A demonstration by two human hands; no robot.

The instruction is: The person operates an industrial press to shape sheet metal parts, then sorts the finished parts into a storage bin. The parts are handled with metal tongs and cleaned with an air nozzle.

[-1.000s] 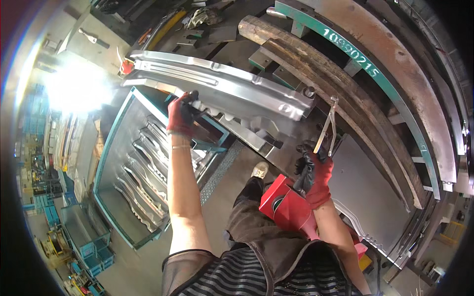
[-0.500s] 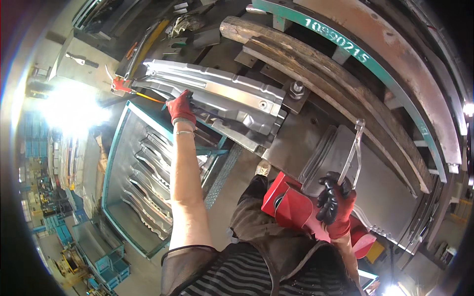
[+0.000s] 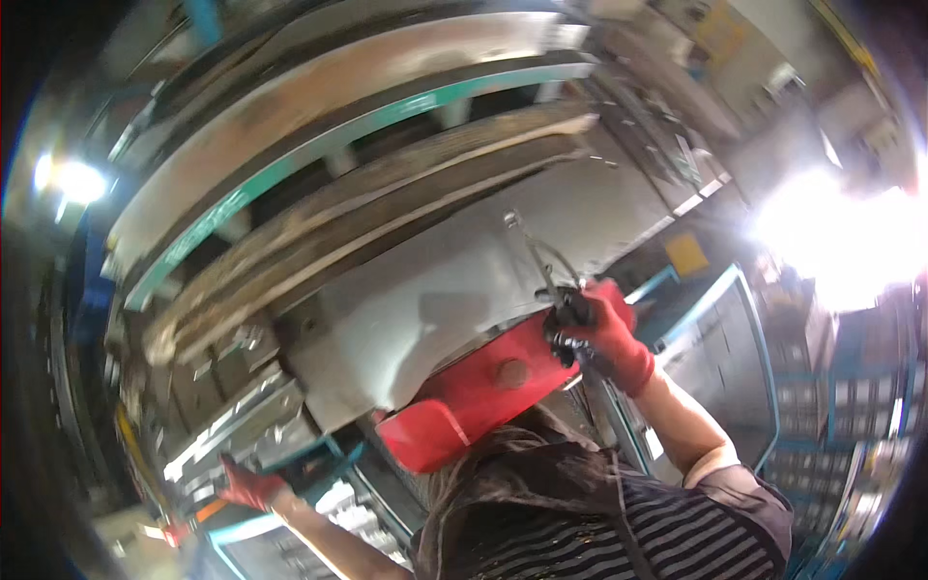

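Observation:
My right hand [image 3: 601,333], in a red and black glove, is shut on a thin metal hook tool [image 3: 535,253] whose tip points up over a flat grey steel sheet [image 3: 454,290]. Just below that hand lies a red box-shaped piece [image 3: 474,394], close to my dark apron. Far down at the lower left, my left hand [image 3: 246,486] in a red glove grips the edge of a silver pressed metal panel [image 3: 232,425]. The whole picture is blurred by motion.
Long rusty steel beams and a teal-edged frame [image 3: 319,159] arc across the top. A teal rack with metal parts [image 3: 720,353] stands at the right, with stacked blue crates [image 3: 822,406] behind it. Glaring light [image 3: 851,232] washes out the right side.
The view has swung sharply, so the panel and my left hand have shifted to the lower left. My right hand with the hook tool now sits right of centre, higher up.

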